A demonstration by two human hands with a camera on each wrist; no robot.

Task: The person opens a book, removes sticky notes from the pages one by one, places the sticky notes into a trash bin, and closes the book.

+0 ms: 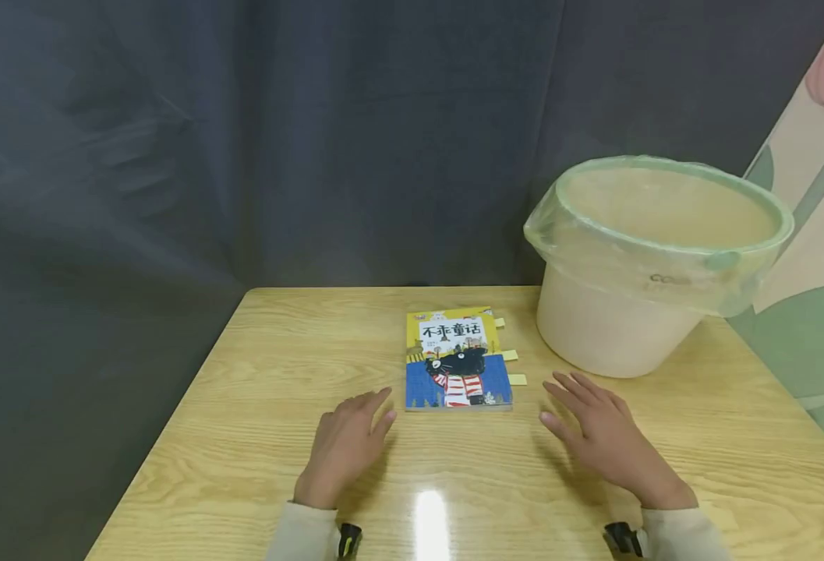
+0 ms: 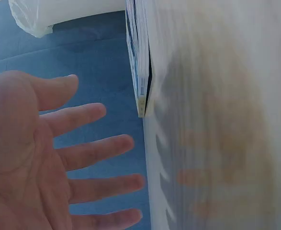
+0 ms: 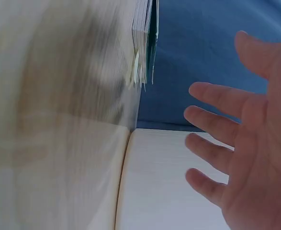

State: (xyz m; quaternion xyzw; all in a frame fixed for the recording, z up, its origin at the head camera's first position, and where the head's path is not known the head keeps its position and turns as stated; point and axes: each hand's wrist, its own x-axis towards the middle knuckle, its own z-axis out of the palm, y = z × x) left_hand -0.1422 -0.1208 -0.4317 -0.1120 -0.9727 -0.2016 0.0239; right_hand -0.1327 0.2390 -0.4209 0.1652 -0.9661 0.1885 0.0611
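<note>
A picture book (image 1: 457, 366) with a yellow and blue cover lies flat on the wooden table, cover up. Pale yellow paper tabs (image 1: 518, 379) stick out from its right side. My left hand (image 1: 347, 444) hovers just off the book's lower left corner, fingers spread and holding nothing. On the other side, my right hand (image 1: 604, 436) is held over the table to the right of the tabs, fingers also extended. In the left wrist view the book (image 2: 139, 62) shows its page edges beyond the fingertips. The right wrist view shows the tabbed side of the book (image 3: 145, 33).
A cream bucket (image 1: 608, 327) lined with a thin translucent plastic bag (image 1: 559, 234) stands at the back right of the table (image 1: 278, 358). Behind the table hangs a dark curtain (image 1: 397, 156). A patterned panel (image 1: 811, 312) in pink and green is at the right.
</note>
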